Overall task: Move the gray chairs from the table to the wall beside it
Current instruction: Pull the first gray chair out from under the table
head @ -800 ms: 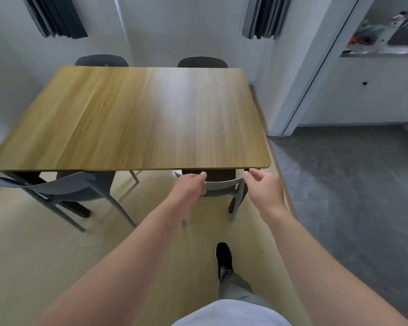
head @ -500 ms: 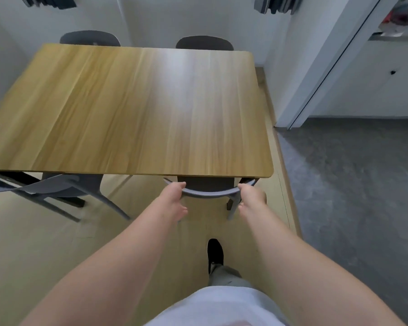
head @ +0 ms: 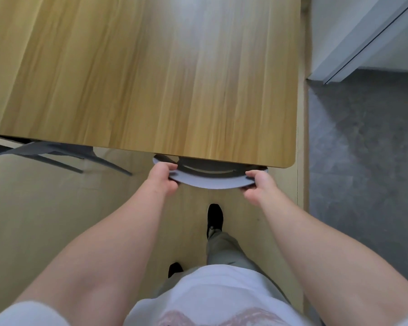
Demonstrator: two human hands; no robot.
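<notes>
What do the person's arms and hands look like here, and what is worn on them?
Both forearms are bare; left hand and right hand have no gloves, rings or watch visible. White short sleeves show at the bottom corners.

— What fills most of the view?
— A wooden table [head: 151, 78] with a light oak grain and a rounded near corner; a pale sheen of light lies across its top.
— And beneath it?
— Light wood-look flooring [head: 45, 208], running to a straight seam on the right, where it meets gray stone-patterned floor [head: 363, 172].
— Anything upright?
— A white wall [head: 327, 27] at upper right, with a white door frame [head: 368, 41] slanting beside it.
</notes>
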